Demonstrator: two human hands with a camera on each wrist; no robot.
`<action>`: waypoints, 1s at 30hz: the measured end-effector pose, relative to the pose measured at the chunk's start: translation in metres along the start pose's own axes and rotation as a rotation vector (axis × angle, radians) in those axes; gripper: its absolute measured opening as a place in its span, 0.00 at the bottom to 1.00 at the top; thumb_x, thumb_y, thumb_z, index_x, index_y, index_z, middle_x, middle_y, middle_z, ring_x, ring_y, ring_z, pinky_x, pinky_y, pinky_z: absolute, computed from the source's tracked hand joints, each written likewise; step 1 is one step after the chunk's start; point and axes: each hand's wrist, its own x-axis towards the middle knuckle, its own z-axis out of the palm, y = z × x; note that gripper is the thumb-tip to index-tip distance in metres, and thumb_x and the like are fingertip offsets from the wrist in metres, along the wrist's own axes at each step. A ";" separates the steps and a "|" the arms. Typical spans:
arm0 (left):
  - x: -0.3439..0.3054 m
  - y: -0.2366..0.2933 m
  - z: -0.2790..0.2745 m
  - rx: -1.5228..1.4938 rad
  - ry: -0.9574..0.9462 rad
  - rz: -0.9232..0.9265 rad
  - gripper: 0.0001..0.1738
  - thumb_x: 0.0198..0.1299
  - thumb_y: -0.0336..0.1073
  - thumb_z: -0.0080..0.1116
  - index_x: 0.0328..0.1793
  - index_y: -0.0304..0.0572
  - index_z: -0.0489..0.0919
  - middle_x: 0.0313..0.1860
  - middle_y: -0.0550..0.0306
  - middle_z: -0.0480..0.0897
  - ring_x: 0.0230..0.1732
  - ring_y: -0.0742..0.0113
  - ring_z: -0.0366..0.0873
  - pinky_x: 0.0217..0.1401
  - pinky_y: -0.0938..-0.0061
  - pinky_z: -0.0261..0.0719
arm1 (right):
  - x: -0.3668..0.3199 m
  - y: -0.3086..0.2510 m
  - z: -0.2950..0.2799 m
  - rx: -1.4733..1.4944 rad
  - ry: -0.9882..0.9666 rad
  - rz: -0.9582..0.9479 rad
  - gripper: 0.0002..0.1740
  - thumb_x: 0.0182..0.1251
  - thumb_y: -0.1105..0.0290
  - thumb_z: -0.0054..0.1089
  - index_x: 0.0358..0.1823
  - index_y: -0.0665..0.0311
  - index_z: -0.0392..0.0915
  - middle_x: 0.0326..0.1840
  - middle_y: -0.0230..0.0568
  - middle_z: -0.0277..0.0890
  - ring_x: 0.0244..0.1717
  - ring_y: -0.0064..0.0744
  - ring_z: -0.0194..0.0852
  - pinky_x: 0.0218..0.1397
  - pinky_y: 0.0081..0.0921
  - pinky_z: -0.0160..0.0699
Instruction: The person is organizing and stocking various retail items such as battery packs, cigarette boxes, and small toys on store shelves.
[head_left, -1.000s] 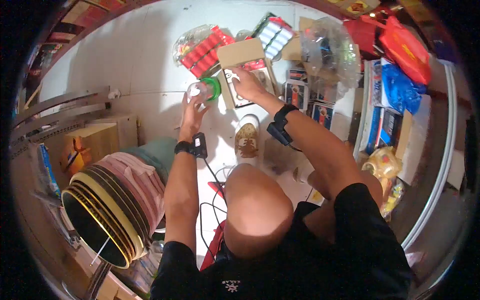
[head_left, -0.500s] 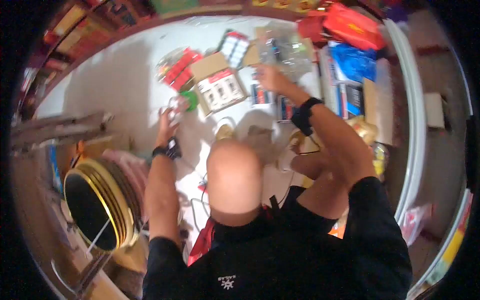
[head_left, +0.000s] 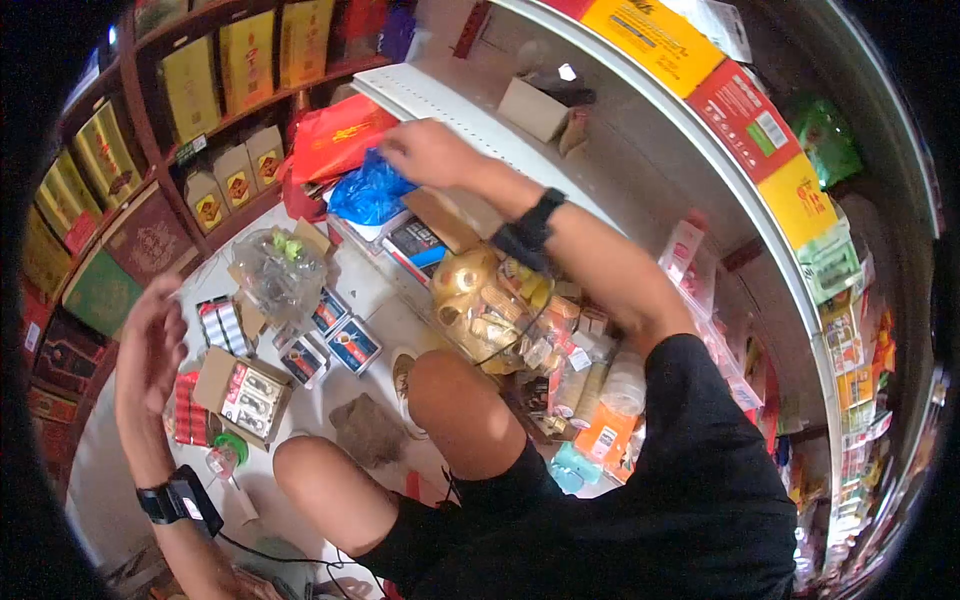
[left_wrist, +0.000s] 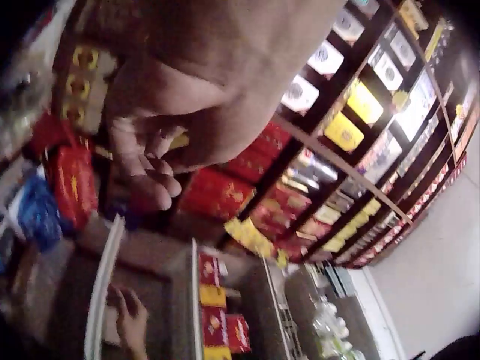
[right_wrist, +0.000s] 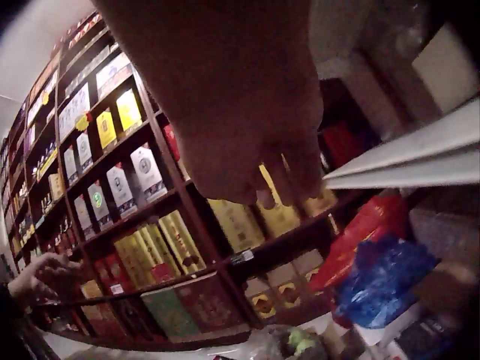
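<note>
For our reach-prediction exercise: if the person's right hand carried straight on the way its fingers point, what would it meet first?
Probably the red plastic bag, just beyond the right hand; the crumpled blue plastic bag lies below that line, and depth is unclear.

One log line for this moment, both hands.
left hand: raised, empty | right hand: empty, above blue plastic bag, beside white shelf

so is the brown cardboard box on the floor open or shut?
Open. The brown cardboard box has its flap folded back, and red-and-white packs show inside it in the head view.
</note>
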 end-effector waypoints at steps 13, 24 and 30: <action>0.059 -0.087 0.227 -0.011 -0.325 -0.180 0.12 0.65 0.37 0.51 0.51 0.46 0.78 0.33 0.63 0.76 0.37 0.68 0.78 0.37 0.69 0.81 | -0.079 0.241 -0.058 -0.668 0.422 0.679 0.21 0.64 0.65 0.59 0.56 0.67 0.77 0.58 0.57 0.77 0.63 0.52 0.74 0.63 0.46 0.76; 0.068 -0.157 0.188 -0.125 -0.241 -0.321 0.12 0.64 0.36 0.51 0.52 0.46 0.77 0.35 0.62 0.76 0.36 0.66 0.78 0.40 0.68 0.78 | -0.083 0.221 -0.077 -0.638 0.191 0.735 0.22 0.61 0.62 0.63 0.55 0.63 0.81 0.53 0.55 0.82 0.55 0.52 0.81 0.60 0.44 0.79; 0.078 -0.177 0.170 -0.156 -0.252 -0.294 0.12 0.66 0.35 0.50 0.53 0.44 0.77 0.36 0.60 0.76 0.38 0.64 0.79 0.40 0.68 0.79 | -0.098 0.220 -0.084 -0.525 0.158 0.722 0.21 0.64 0.61 0.64 0.56 0.63 0.81 0.47 0.52 0.85 0.49 0.45 0.86 0.54 0.39 0.83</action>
